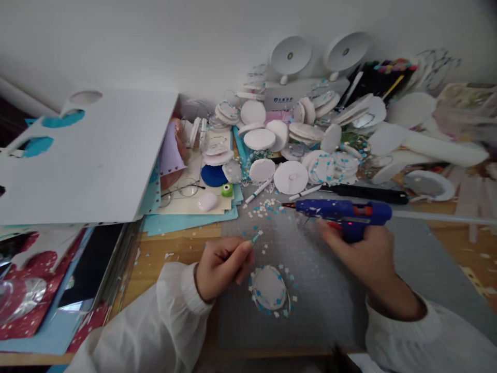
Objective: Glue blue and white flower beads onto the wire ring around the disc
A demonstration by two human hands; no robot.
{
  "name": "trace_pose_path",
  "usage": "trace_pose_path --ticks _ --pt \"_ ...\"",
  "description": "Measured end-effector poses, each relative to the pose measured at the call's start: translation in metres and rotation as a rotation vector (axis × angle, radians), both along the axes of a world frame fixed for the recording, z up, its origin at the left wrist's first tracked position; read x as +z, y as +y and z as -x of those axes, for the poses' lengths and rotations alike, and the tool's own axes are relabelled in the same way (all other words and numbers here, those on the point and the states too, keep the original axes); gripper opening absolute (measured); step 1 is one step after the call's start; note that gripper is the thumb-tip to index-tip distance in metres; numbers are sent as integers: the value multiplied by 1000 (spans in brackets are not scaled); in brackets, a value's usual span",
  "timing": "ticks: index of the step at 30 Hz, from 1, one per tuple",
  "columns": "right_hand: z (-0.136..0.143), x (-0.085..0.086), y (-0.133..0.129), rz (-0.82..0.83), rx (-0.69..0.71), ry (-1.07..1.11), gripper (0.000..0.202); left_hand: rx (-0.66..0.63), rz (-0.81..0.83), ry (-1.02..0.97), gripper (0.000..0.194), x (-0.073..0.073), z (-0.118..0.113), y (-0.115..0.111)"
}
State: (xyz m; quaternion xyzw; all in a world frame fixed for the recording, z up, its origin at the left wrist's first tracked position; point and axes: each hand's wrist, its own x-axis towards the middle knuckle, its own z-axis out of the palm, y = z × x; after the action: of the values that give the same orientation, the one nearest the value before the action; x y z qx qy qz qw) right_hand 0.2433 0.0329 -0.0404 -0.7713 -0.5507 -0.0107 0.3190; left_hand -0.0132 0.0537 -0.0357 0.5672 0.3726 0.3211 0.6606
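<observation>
My right hand [363, 254] is wrapped round the handle of a blue glue gun [330, 209], whose tip points left over the grey mat. Between the thumb and finger of my left hand [227, 264] is a thin teal pointed tool [254, 238] with a small white star [260, 232] at its tip. Below and between the hands, a white foam disc [268, 286] ringed with blue and white stars lies on the mat [322, 316]. Loose small stars [266, 209] are scattered near the glue gun's tip.
Piles of white discs [259, 139] fill the back. A big white board [85, 160] with cut-out holes stands at the left. Glasses [188, 189] and a green punch [227, 190] lie on papers. A black knife [365, 194] lies behind the glue gun, whose glue stick [438, 216] reaches right.
</observation>
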Motion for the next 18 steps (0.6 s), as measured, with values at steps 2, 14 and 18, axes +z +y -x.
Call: trace_pose_path --ticks 2,14,18 --pt "-17 -1 -3 -38 -66 -33 39 4 16 -42 42 -1 0 0" --pt "-95 -16 -34 165 -218 -117 41 -8 163 -193 39 -2 -3 -4" --pt "-90 -6 -34 231 -63 -78 28 14 209 -170 38 -3 -4 -4"
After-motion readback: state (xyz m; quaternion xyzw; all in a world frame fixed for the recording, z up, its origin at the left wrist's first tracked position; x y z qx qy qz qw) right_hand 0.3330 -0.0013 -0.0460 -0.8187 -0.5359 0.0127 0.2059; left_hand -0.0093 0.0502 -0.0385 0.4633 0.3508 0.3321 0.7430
